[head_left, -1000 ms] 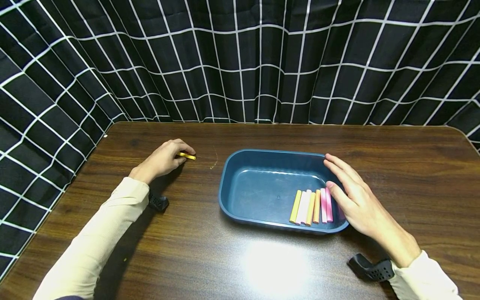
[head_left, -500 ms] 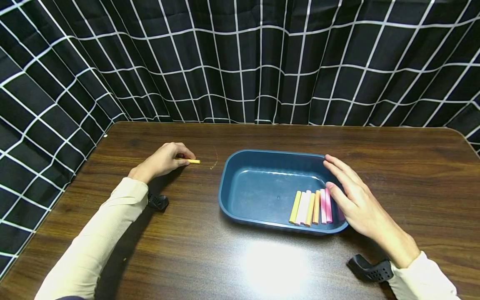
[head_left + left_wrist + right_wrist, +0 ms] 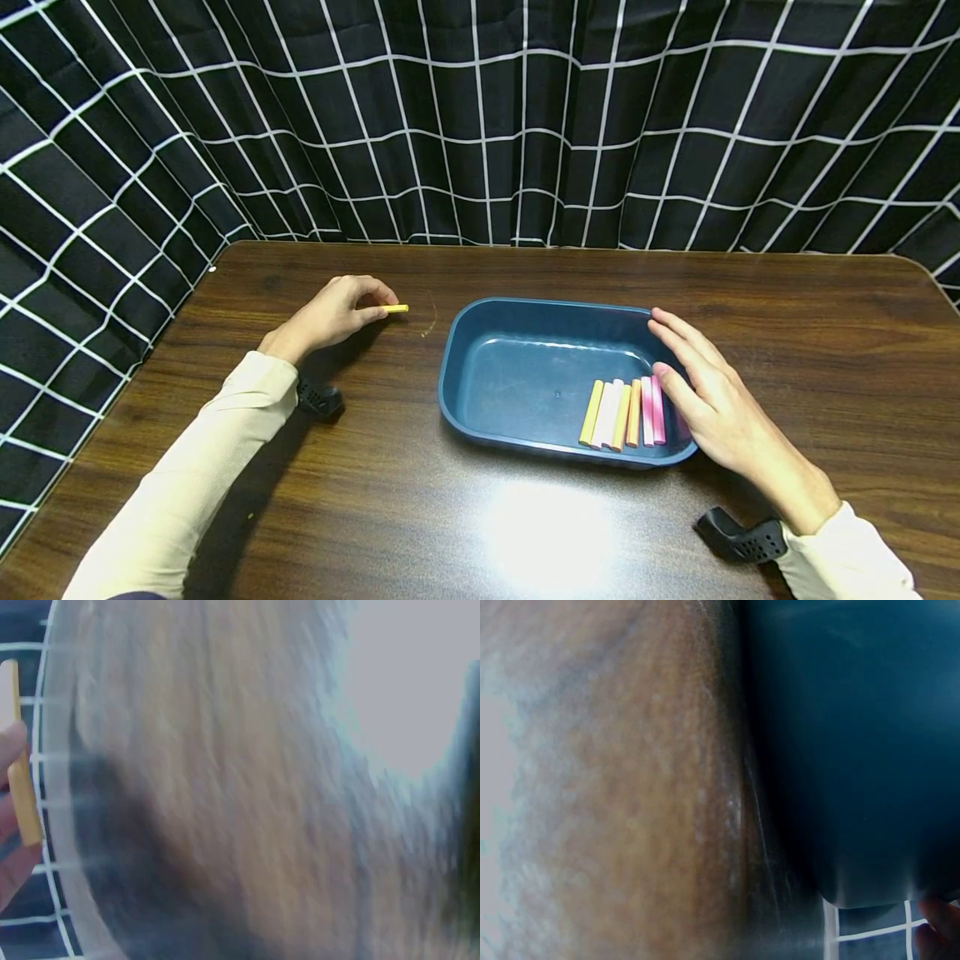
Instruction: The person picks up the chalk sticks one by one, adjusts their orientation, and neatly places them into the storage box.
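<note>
In the head view, my left hand (image 3: 330,312) pinches a yellow stick of chalk (image 3: 396,308) between thumb and fingertips, above the table left of a blue plastic bin (image 3: 517,442). The left wrist view shows the same chalk (image 3: 26,802) at its left edge, crossed by a fingertip. My right hand (image 3: 712,400) rests on the bin's right end, fingers extended along the rim and thumb over the inside. Several chalk sticks (image 3: 622,417), yellow, white, orange and pink, lie side by side in the bin's right part. The right wrist view shows mostly the bin's outer wall (image 3: 855,750).
The brown wooden table (image 3: 360,500) bears a faint curved yellow mark and crumbs (image 3: 425,334) between left hand and bin. A black curtain with white grid lines (image 3: 480,125) hangs behind and to the left. Black wrist devices (image 3: 742,537) sit on both wrists.
My left hand dips slightly, then rises and shifts a little right. The chalk now points straight right and shows beyond the fingertips. My right hand, the bin and its chalk stay in place.
</note>
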A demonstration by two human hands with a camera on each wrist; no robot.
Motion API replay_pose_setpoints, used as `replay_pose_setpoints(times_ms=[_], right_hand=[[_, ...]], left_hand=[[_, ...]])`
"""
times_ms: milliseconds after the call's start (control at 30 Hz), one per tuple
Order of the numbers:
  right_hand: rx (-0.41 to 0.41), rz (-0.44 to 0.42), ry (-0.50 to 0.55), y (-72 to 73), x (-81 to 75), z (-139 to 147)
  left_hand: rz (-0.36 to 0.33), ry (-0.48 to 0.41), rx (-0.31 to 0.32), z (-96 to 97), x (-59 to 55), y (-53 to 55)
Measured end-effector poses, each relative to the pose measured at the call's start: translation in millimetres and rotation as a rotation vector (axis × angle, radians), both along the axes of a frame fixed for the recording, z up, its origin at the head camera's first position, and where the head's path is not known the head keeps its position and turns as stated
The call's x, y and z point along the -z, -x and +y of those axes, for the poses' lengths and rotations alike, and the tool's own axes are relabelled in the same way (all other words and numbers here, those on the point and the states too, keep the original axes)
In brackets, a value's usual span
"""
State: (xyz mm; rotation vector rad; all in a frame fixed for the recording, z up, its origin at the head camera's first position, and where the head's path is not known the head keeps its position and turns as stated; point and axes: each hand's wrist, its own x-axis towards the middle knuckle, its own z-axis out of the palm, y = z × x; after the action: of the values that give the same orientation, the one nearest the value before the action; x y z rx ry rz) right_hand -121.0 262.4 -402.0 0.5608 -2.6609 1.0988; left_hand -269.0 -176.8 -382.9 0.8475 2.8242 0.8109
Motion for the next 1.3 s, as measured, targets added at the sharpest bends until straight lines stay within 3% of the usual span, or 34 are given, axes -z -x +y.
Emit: replay_pose_setpoints(times_ms=[300, 467, 933, 1300], right_hand=[[0.003, 0.002, -0.001, 0.2, -0.3, -0.3], [0.000, 0.031, -0.005, 1.3, 0.4, 0.7], [-0.003, 0.011, -0.002, 0.2, 0.2, 0.4], [0.002, 0.018, -0.007, 0.7, 0.8, 0.2]], left_hand=[[0.098, -0.017, -0.018, 21.9, -19.9, -6.3], [0.078, -0.036, -0.017, 33.5, -27.9, -11.6], [0.027, -0.106, -0.026, 56.9, -47.7, -33.4], [0.017, -0.139, 0.037, 87.5, -60.2, -54.5]])
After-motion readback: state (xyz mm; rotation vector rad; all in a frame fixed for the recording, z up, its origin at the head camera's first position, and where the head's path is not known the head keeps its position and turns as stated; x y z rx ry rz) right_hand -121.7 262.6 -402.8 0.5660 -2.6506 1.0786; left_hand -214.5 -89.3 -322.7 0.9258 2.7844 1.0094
